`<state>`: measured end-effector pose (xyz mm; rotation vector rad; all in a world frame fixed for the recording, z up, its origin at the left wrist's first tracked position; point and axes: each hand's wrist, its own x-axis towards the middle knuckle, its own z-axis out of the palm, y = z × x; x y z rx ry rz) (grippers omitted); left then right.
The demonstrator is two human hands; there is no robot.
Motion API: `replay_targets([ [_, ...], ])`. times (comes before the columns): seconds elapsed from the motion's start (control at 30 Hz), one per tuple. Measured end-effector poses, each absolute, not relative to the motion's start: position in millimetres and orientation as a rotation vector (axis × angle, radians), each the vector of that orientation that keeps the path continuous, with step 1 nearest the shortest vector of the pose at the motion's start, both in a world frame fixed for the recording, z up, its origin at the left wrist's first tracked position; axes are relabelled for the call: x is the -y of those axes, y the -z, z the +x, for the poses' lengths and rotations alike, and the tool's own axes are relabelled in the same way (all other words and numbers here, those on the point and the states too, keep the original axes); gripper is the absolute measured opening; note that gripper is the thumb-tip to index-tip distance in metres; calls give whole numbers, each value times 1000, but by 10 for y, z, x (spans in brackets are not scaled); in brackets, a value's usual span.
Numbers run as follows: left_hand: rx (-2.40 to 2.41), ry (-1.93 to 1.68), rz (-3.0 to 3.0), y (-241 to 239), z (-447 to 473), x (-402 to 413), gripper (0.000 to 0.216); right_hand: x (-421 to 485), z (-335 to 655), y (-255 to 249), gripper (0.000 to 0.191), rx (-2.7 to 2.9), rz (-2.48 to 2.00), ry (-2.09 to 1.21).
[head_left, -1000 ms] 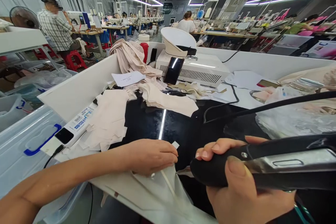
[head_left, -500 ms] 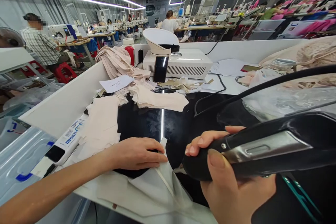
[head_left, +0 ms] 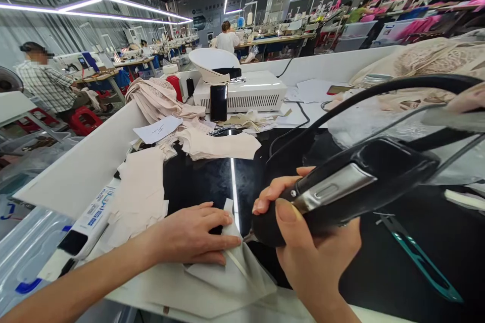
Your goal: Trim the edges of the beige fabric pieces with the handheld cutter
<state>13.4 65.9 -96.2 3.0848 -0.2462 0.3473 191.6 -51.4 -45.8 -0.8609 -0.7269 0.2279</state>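
My left hand point(head_left: 200, 234) lies palm down with its fingers spread, pressing on a pale fabric piece point(head_left: 242, 267) at the front edge of the black tabletop. A narrow strip runs along this piece. My right hand point(head_left: 310, 242) is wrapped round a black corded hand tool point(head_left: 341, 192) with a silver lever on its side. The tool's small pointed tip is close to the fabric, just right of my left fingertips; whether it touches cannot be made out. Beige cut pieces point(head_left: 142, 181) lie in a stack left of my left hand.
More beige pieces point(head_left: 220, 144) lie farther back, before an upright phone point(head_left: 219, 103) and a white vented box point(head_left: 261, 91) with a white visor point(head_left: 214, 63) on top. A teal slotted tool point(head_left: 420, 257) lies at right. The thick cable point(head_left: 364, 92) arches over plastic bags point(head_left: 352, 123).
My right hand has brought the tool left and its tip closer to the fabric. My left fingers have spread out flatter. The whole view has shifted a little to the right.
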Motion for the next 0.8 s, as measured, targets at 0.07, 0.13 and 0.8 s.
replay_targets([
  [0.07, 243, -353, 3078, 973, 126, -662, 38, 490, 1916, 451, 33, 726, -860, -234],
  [0.13, 238, -362, 3065, 986, 119, -665, 38, 473, 1915, 455, 30, 745, -871, -234],
  [0.8, 194, -424, 2951, 988, 131, -665, 45, 335, 1953, 554, 29, 790, -888, -213],
])
